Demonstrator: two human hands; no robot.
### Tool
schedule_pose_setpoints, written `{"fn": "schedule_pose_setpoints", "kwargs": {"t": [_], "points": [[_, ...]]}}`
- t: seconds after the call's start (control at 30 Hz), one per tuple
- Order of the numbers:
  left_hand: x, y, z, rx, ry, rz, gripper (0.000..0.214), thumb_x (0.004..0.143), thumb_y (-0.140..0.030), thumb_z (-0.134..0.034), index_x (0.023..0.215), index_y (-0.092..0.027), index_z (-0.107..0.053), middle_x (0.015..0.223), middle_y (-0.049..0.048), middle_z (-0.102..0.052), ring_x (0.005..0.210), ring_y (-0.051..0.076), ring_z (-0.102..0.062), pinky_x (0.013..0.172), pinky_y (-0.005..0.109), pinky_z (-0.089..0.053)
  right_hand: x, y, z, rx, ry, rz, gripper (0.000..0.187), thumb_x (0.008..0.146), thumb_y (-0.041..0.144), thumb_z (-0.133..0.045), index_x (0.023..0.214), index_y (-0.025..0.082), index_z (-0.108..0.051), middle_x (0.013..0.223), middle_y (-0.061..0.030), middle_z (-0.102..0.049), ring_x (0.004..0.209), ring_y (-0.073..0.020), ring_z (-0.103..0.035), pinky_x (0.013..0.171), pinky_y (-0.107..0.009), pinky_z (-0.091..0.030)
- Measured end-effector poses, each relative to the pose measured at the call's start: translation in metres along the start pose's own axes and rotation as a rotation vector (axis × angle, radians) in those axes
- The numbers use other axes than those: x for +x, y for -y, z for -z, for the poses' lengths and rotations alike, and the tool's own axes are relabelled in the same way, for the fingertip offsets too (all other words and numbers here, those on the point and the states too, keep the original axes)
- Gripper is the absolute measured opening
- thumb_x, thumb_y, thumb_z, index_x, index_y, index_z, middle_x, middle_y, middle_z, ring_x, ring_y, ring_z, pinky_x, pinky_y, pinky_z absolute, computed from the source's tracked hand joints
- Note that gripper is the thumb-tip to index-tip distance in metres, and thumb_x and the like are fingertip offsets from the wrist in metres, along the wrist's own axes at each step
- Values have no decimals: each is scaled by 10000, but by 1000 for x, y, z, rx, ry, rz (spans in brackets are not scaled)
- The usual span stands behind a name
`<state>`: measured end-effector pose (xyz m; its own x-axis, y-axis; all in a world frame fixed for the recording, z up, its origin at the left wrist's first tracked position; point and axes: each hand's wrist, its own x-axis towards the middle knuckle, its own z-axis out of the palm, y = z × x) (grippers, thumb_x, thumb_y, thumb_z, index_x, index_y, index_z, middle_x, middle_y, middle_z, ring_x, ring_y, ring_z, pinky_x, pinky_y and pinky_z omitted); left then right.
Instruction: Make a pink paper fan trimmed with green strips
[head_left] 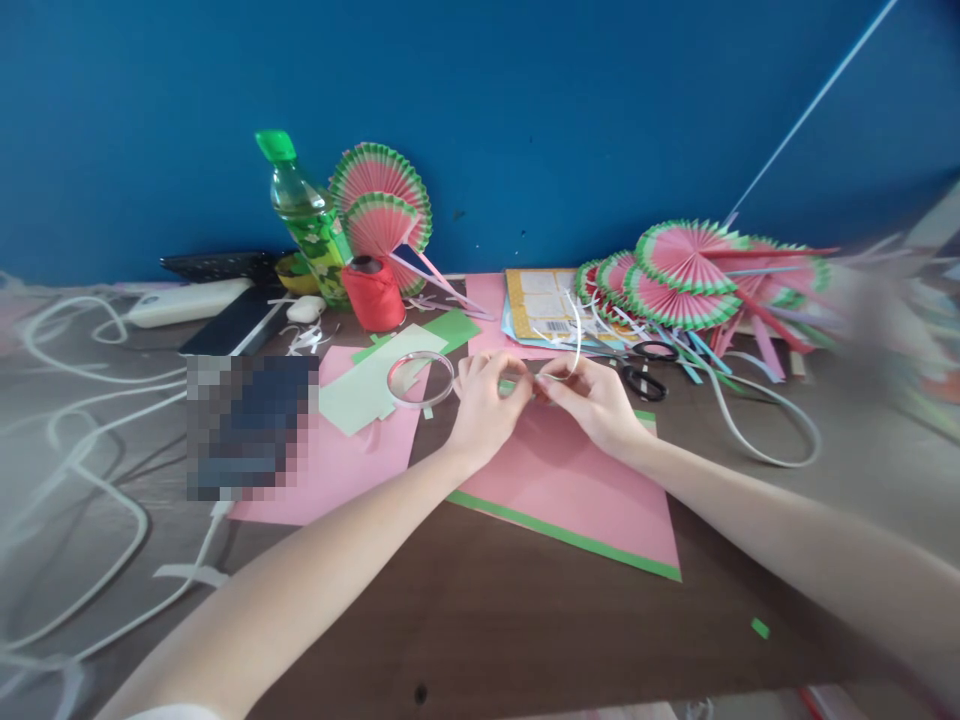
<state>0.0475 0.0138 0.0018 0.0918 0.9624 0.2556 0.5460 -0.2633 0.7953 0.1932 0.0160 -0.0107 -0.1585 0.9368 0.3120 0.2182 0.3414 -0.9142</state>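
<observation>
Both my hands meet over the top edge of a pink paper sheet with a green border (570,490). My left hand (487,405) is closed in a pinch, and a roll of clear tape (420,380) hangs just left of it. My right hand (592,395) pinches a thin white strip (576,335) that curls upward from the fingers. Between the two hands a small green bit of paper shows at the fingertips.
Black scissors (649,370) lie right of my hands. Pink-and-green paper fans (697,270) are piled at the back right, two more (382,200) lean on the blue wall beside a green bottle (307,220) and a red spool (373,293). White strips litter the left side.
</observation>
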Motion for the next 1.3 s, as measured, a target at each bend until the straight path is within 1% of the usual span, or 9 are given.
{"fn": "schedule_pose_setpoints", "kwargs": {"t": [0.2, 0.3, 0.37, 0.4, 0.53, 0.67, 0.87, 1.1, 1.3], "points": [[0, 3, -1, 24, 16, 8, 77, 825, -235, -509, 756, -224, -542, 919, 12, -557, 991, 213, -439, 893, 380, -331, 0, 1, 0, -13, 16, 11, 147, 795, 319, -543, 762, 178, -568, 704, -2, -587, 649, -123, -548, 648, -268, -441], [-1, 4, -1, -17, -53, 37, 68, 854, -247, -453, 859, -245, -520, 983, 15, -542, 1034, 203, -428, 905, 371, -338, 0, -2, 0, -25, 0, -16, 162, 816, 326, -518, 767, 179, -566, 700, -3, -589, 648, -125, -546, 650, -271, -437], [-2, 3, 0, -14, -92, 52, 74, 857, -241, -435, 865, -246, -509, 1001, 17, -528, 1044, 201, -425, 907, 371, -337, 0, -3, -1, -39, -19, -32, 167, 821, 325, -513, 760, 177, -562, 689, -3, -584, 648, -128, -545, 655, -276, -437], [-2, 2, 0, 0, -91, 57, 76, 855, -240, -436, 841, -241, -511, 999, 18, -523, 1044, 204, -423, 908, 375, -334, 0, -3, -1, -41, -26, -36, 168, 822, 324, -512, 760, 176, -560, 689, -5, -583, 649, -129, -545, 659, -279, -439], [-2, -3, 0, 62, -13, 66, 122, 838, -255, -473, 743, -219, -541, 1025, 24, -511, 1077, 229, -393, 925, 402, -313, -1, -3, -1, -61, -30, -34, 158, 826, 315, -504, 769, 174, -549, 701, -7, -575, 649, -130, -544, 654, -281, -440], [-2, -3, -1, 93, 28, 28, 116, 825, -277, -509, 740, -219, -562, 1015, 29, -518, 1086, 243, -384, 953, 426, -293, -2, -4, -1, -86, -3, -16, 149, 835, 310, -491, 775, 180, -532, 720, -6, -560, 667, -132, -548, 661, -282, -443], [-1, -2, -1, 48, 79, 8, 119, 833, -282, -497, 749, -231, -565, 970, 32, -534, 1083, 252, -386, 961, 450, -290, -2, -6, 0, -75, 5, 11, 151, 847, 311, -476, 784, 181, -521, 732, -9, -551, 682, -135, -538, 666, -286, -447], [-1, -3, -1, 23, 106, 22, 113, 830, -269, -491, 739, -234, -547, 970, 18, -538, 1080, 242, -382, 972, 453, -280, -4, -5, 1, -80, 12, 18, 156, 848, 313, -478, 768, 184, -512, 723, -5, -535, 674, -132, -530, 668, -290, -447], [-1, -3, 0, 1, 104, 21, 151, 841, -266, -458, 732, -240, -559, 959, 6, -542, 1082, 232, -382, 986, 445, -273, -3, -5, -1, -16, 8, -8, 174, 848, 337, -483, 775, 183, -515, 710, -2, -521, 654, -125, -515, 665, -293, -452]]}}
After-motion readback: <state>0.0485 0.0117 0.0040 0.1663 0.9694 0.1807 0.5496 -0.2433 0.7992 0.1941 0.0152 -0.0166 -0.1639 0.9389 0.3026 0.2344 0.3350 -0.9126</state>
